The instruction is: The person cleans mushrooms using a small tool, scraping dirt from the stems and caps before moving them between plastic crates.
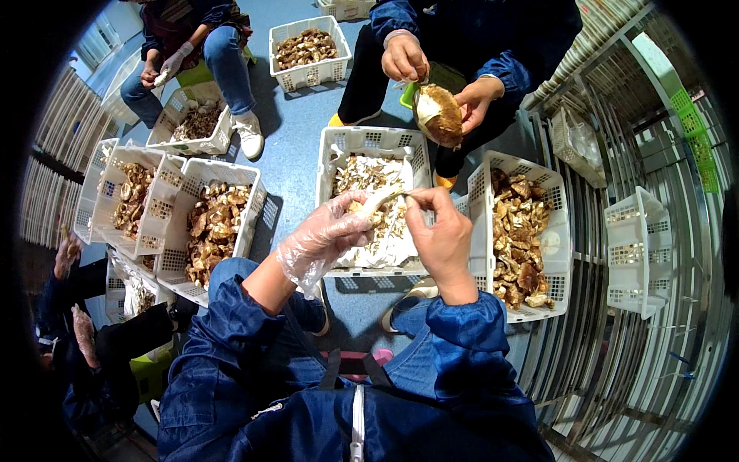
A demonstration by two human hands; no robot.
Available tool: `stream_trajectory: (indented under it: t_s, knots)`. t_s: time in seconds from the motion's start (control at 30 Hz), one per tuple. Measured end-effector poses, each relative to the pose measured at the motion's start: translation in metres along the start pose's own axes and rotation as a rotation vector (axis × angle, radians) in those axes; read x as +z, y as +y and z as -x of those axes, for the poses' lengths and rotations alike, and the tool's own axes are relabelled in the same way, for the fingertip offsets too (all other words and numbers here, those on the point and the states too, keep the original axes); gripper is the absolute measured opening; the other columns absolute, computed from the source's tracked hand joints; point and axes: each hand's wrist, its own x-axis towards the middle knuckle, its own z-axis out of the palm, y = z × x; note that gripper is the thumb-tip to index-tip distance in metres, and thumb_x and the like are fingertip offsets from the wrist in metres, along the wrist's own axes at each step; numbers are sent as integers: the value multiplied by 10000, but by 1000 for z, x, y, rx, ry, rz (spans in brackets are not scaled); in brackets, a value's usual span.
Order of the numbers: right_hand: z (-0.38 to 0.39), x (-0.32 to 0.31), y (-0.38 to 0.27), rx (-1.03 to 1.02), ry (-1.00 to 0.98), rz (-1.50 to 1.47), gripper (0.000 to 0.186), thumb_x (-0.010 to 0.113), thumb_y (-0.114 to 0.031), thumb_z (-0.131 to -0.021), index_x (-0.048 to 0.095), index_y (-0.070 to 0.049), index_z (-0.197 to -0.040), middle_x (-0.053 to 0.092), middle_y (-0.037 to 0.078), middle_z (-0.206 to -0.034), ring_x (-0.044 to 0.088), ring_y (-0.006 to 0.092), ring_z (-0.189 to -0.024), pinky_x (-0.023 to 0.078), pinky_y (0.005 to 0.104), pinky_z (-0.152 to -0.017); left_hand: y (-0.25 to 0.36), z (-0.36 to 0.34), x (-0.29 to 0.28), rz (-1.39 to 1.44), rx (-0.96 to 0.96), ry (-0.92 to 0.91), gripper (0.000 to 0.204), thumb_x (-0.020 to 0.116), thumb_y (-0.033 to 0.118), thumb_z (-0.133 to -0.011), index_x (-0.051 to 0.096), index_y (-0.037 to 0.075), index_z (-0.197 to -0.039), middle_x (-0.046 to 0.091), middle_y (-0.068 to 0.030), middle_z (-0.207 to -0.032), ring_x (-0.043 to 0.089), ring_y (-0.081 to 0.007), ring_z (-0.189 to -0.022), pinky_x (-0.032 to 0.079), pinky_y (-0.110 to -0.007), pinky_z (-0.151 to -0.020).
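Observation:
In a clear plastic glove, my left hand [331,231] is closed round a pale, long-stemmed mushroom [379,202]. My bare right hand [441,233] pinches thumb and forefinger together at the mushroom's right end; whatever is between those fingertips is too small to make out. Both hands are over a white perforated crate [375,272] lined with white sheeting, where pale and brown mushroom trimmings [372,171] lie. To the right of my right hand stands a white crate [558,231] of brown mushrooms [522,239].
Across from me a person holds a large brown mushroom [439,115]. More mushroom crates [258,223] stand on the left, and another crate [339,65] at the back. Other people sit at the far left and lower left. Metal racking [654,369] lines the right side.

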Motion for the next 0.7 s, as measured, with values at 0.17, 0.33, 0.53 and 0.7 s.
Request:
stream_trajectory:
  t_s: [0.17, 0.33, 0.53, 0.7]
  knots:
    - [-7, -17, 12, 83, 19, 154, 113, 728, -132, -911, 660, -77, -983, 746, 126, -913, 735, 332, -842, 557, 425, -724, 9, 6, 17, 92, 8, -94, 671, 744, 252, -941, 436, 14, -1488, 621, -204, -1344, 664, -120, -853, 588, -166, -724]
    - [-7, -18, 20, -20, -32, 133, 105, 725, -119, -917, 675, -56, -984, 741, 137, -1003, 707, 333, -987, 542, 422, -829, 12, 8, 16, 288, -33, -37, 616, 631, 205, -991, 387, -4, -1516, 557, -297, -1414, 743, -252, -960, 669, -252, -820]
    - [-10, -22, -3, -101, -85, 12, 119, 780, -89, -864, 716, -66, -962, 724, 103, -976, 687, 304, -981, 542, 394, -841, 8, 6, 12, 247, -2, -18, 666, 681, 213, -964, 392, 1, -1525, 573, -221, -1405, 678, -159, -888, 612, -209, -777]
    - [-9, -22, -11, -117, -169, -90, 144, 818, -88, -852, 740, -66, -970, 738, 93, -977, 702, 263, -928, 552, 362, -810, 11, 9, 22, 35, 5, -21, 773, 810, 227, -871, 440, 29, -1519, 608, -44, -1140, 525, -59, -764, 417, -137, -624]
